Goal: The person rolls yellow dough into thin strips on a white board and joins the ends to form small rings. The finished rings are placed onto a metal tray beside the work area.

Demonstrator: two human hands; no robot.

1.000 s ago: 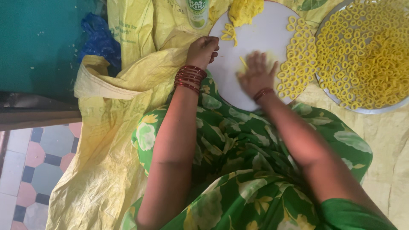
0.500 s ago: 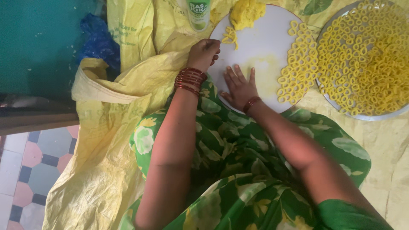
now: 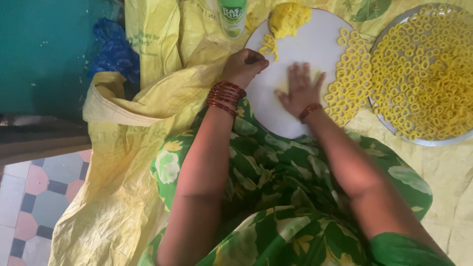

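My right hand [image 3: 299,88] lies flat, fingers spread, on the round white board [image 3: 315,47], pressing a thin piece of yellow dough that shows at its edges. At the board's left edge my left hand [image 3: 244,66] is curled with fingers closed, resting on the rim. A lump of yellow dough [image 3: 287,18] sits at the far side of the board, with short strands [image 3: 268,45] beside it. Several small yellow dough rings [image 3: 347,83] lie on the board's right part.
A large metal plate [image 3: 404,135] full of yellow rings stands to the right. A green-and-white bottle [image 3: 231,17] stands beyond the board. Yellow woven sacks [image 3: 123,162] cover the floor; a blue plastic bag [image 3: 113,49] lies left, with tiled floor [image 3: 29,197] at lower left.
My right hand has slid back and forth over the board with the dough under the palm, and now lies flat further from me. The left hand has stayed at the rim.
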